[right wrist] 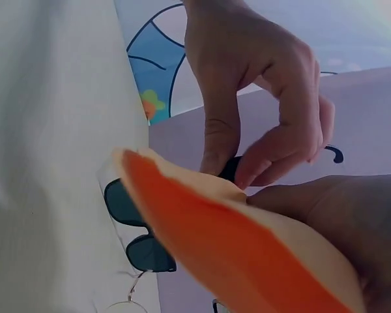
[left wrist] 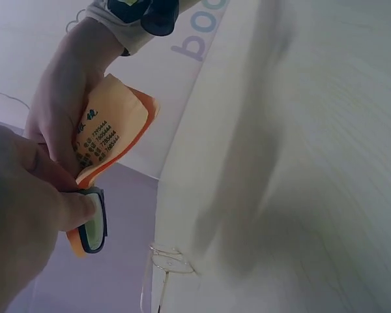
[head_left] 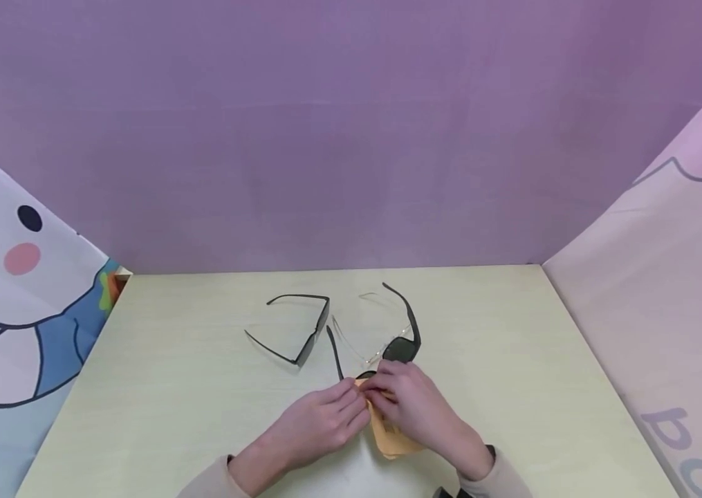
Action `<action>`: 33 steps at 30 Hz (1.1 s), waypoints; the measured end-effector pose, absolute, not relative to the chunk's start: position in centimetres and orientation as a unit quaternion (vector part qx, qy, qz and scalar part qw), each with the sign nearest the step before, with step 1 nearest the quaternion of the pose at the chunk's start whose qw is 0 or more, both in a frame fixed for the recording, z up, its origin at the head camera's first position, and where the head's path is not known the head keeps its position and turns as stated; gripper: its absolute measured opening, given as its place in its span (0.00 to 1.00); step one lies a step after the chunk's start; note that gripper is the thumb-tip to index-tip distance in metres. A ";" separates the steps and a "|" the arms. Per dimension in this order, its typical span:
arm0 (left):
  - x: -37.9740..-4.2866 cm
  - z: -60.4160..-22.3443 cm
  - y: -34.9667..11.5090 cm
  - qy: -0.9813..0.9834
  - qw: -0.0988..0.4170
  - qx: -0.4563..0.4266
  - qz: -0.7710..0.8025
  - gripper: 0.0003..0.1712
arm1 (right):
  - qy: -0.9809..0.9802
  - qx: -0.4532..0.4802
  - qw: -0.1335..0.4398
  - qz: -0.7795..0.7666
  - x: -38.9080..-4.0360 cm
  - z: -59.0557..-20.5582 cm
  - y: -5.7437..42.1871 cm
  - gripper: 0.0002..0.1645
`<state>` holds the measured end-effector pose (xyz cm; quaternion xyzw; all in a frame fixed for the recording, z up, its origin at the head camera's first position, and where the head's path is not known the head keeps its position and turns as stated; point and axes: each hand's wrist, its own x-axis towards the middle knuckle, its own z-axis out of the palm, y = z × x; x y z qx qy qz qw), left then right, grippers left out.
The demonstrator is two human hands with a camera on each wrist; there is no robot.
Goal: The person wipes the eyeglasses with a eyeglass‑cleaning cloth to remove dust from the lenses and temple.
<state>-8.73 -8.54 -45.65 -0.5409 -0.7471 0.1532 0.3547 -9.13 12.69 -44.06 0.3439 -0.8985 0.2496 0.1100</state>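
Black-framed sunglasses [head_left: 399, 351] are held between both hands above the table, their arms pointing away from me. My left hand [head_left: 326, 418] pinches the frame at one lens [left wrist: 96, 225], its thumb lying on that lens in the left wrist view. My right hand [head_left: 416, 404] grips an orange cloth [head_left: 391, 443] with dark print on its paler side. An edge of the cloth is tucked behind the pinched lens, and the rest hangs below the right hand. Fingers and cloth hide much of the frame's front.
A second pair of dark sunglasses [head_left: 309, 344] lies unfolded on the pale table [head_left: 158, 387], left of the hands. Thin wire-rimmed glasses [left wrist: 171, 262] lie just beyond the held pair. A purple backdrop [head_left: 338, 138] rises behind the table, with printed cloth walls at both sides.
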 end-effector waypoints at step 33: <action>-8.8 -45.8 -8.6 -0.749 0.370 -0.528 0.153 0.25 | -0.925 0.289 0.163 0.188 -9.3 -44.5 12.4 0.05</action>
